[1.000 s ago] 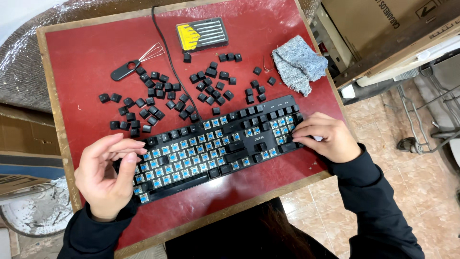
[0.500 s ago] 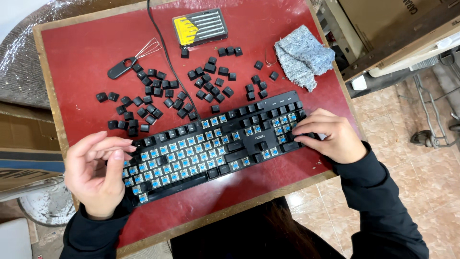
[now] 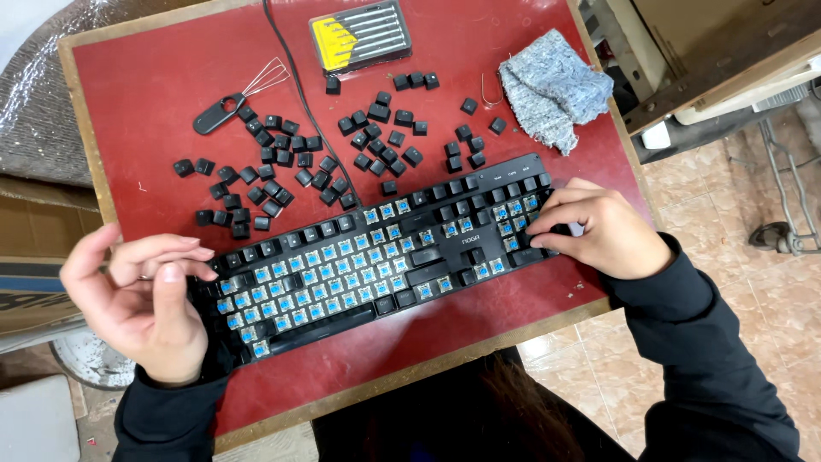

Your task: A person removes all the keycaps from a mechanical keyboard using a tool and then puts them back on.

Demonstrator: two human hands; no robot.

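A black keyboard [image 3: 376,257] lies slanted on the red table [image 3: 171,94], most keycaps off, blue switches bare. My right hand [image 3: 599,231] rests on its right end, fingers curled over the keys there. My left hand [image 3: 141,295] is at the left end, palm up, fingers partly curled, thumb touching the keyboard's corner; I cannot tell whether it holds a keycap. Several loose black keycaps [image 3: 274,162] lie scattered behind the keyboard.
A wire keycap puller with black handle [image 3: 227,107] lies at the back left. A case of small screwdrivers [image 3: 359,36] sits at the back, a grey cloth [image 3: 552,85] at the back right. A black cable [image 3: 295,77] crosses the table. Cardboard boxes stand at both sides.
My left hand has turned palm up and shifted slightly left at the keyboard's end. My right hand stays on the right end.
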